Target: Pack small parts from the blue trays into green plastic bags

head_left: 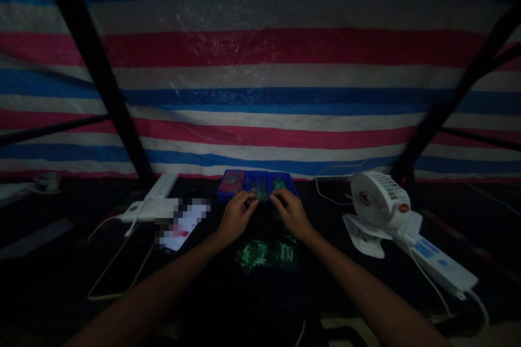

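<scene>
Green packets lie nearest to us, flat and shiny on the dark table, between our bare forearms. A little farther out, our left hand and right hand face each other. On each, thumb and index finger are drawn nearly together, and they seem to pinch opposite edges of a held packet, greenish and clear, just at the front edge of the blue tray. It is too dark for us to tell how firm either grip is.

We judge the step in hand to be handling this one packet with both sets of fingertips; the next move calls for a light, even pinch, since the film looks thin and slippery.

Behind our fingers, the tray holds reddish pieces in its left compartment, clear bags in the middle and green ones on the right. Farthest off hangs a striped sheet, beyond slanting dark bars.
</scene>
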The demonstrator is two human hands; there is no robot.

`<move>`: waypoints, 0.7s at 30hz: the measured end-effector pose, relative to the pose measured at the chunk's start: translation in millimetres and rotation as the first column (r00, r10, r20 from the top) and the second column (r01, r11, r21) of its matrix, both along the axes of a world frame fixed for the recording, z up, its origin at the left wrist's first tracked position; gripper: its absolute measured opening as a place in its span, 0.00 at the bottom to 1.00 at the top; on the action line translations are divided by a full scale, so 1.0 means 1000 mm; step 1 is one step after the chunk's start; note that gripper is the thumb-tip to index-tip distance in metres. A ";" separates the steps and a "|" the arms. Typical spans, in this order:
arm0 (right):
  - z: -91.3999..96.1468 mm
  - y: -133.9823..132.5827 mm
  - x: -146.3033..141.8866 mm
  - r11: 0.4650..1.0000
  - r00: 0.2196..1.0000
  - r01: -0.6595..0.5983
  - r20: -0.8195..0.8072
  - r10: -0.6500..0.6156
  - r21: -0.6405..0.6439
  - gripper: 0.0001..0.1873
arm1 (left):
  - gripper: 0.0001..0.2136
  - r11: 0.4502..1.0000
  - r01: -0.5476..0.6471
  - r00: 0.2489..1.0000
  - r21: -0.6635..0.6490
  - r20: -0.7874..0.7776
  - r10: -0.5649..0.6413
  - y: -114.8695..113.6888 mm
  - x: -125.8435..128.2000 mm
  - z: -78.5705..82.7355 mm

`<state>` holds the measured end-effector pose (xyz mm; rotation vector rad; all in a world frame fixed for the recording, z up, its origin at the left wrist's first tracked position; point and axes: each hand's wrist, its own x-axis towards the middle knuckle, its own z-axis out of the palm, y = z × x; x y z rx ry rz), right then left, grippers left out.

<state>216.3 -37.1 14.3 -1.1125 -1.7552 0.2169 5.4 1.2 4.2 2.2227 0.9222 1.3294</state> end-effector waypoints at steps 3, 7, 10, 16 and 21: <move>0.000 0.000 -0.001 1.000 1.000 -0.003 0.012 0.003 0.007 0.11 | 0.11 1.000 -0.014 1.000 0.003 -0.026 0.014 -0.002 0.000 0.004; -0.002 0.000 -0.001 1.000 1.000 0.006 -0.001 -0.006 -0.016 0.09 | 0.13 0.999 -0.027 0.998 0.018 -0.051 0.028 -0.003 0.000 0.005; -0.003 0.000 0.000 0.999 0.999 0.013 -0.035 -0.015 -0.045 0.08 | 0.10 1.000 -0.023 1.000 -0.009 -0.015 0.022 -0.001 0.001 0.001; -0.001 -0.001 0.000 0.999 0.998 -0.054 -0.012 0.054 0.006 0.10 | 0.12 0.994 0.041 0.998 -0.098 0.055 -0.036 0.000 0.003 -0.003; -0.001 0.000 0.001 0.998 0.998 -0.063 0.013 0.063 0.018 0.16 | 0.10 0.998 0.037 0.999 -0.047 0.036 -0.035 -0.002 0.001 0.000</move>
